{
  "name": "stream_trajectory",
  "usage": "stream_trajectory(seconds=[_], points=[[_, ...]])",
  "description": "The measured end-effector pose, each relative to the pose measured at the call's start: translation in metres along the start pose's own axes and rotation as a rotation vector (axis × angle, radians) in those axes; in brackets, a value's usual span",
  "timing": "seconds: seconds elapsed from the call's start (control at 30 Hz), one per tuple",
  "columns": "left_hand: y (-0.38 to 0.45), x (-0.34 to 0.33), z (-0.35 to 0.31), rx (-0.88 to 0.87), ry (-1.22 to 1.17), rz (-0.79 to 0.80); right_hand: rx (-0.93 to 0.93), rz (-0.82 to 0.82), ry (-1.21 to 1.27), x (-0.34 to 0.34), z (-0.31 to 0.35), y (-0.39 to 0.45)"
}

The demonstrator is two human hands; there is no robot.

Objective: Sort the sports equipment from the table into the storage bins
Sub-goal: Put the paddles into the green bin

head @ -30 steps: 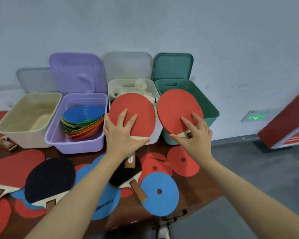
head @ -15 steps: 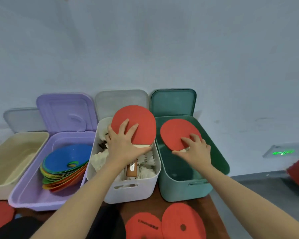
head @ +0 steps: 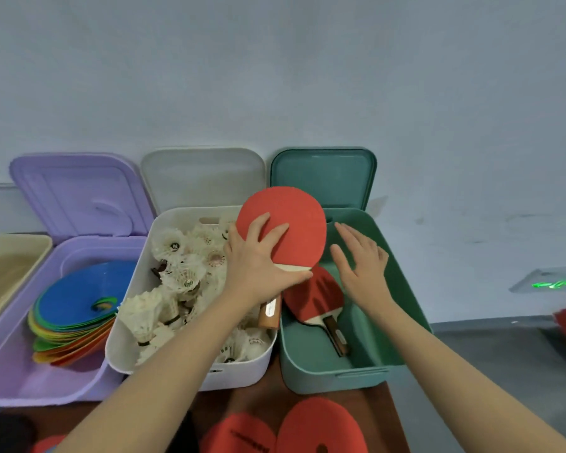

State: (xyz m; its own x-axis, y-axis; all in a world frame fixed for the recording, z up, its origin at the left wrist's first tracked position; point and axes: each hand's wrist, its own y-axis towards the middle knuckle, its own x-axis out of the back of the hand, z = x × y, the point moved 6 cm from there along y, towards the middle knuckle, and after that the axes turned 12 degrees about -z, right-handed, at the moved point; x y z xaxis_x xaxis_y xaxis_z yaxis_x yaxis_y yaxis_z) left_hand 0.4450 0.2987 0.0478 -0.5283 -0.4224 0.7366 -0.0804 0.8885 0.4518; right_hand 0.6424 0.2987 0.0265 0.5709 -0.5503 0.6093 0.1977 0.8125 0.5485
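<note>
**One paddle in the green bin, another held above the bins**

Head view: The left hand (head: 262, 259) grips a red-faced paddle (head: 286, 220) near the base of its blade, fingers spread over the red rubber and the thumb pressed along the pale strip under it. The blade stands tilted up over the gap between the white bin (head: 190, 371) and the green bin (head: 340, 377), and its wooden handle (head: 270, 310) pokes out below the wrist above the white bin's right edge.

The right hand (head: 361, 266) hovers above the green bin with fingers straight and spread, holding nothing. Just below and to its left, a second red paddle (head: 314, 297) lies on the floor of the green bin, its handle pointing toward the near right corner.

The white bin is heaped with white shuttlecocks (head: 177, 273). To its left, the purple bin (head: 20, 384) holds a stack of coloured flat discs (head: 76, 305) with a blue one on top. A cream bin (head: 10, 256) shows at the far left edge. Purple, white and green lids lean against the wall behind their bins.

At the bottom of the view, red discs (head: 321, 426) lie on the brown table (head: 255, 400) in front of the bins.
</note>
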Motion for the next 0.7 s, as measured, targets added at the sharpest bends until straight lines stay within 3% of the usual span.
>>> stream_trajectory(seconds=[0.23,0.5,0.57,0.7], points=[[-0.008,-0.056,-0.044,0.001,-0.043,0.128,0.050,-0.012,-0.123,0.028,-0.022,0.004],[-0.034,-0.116,-0.029,0.035,0.118,0.547,0.150,0.340,-0.476,-0.005,-0.053,-0.014],[-0.031,-0.115,-0.031,-0.035,0.111,0.538,0.168,0.361,-0.518,-0.006,-0.053,-0.013],[-0.027,-0.093,-0.041,-0.140,0.080,0.341,0.141,0.307,-0.506,0.001,-0.045,-0.015]])
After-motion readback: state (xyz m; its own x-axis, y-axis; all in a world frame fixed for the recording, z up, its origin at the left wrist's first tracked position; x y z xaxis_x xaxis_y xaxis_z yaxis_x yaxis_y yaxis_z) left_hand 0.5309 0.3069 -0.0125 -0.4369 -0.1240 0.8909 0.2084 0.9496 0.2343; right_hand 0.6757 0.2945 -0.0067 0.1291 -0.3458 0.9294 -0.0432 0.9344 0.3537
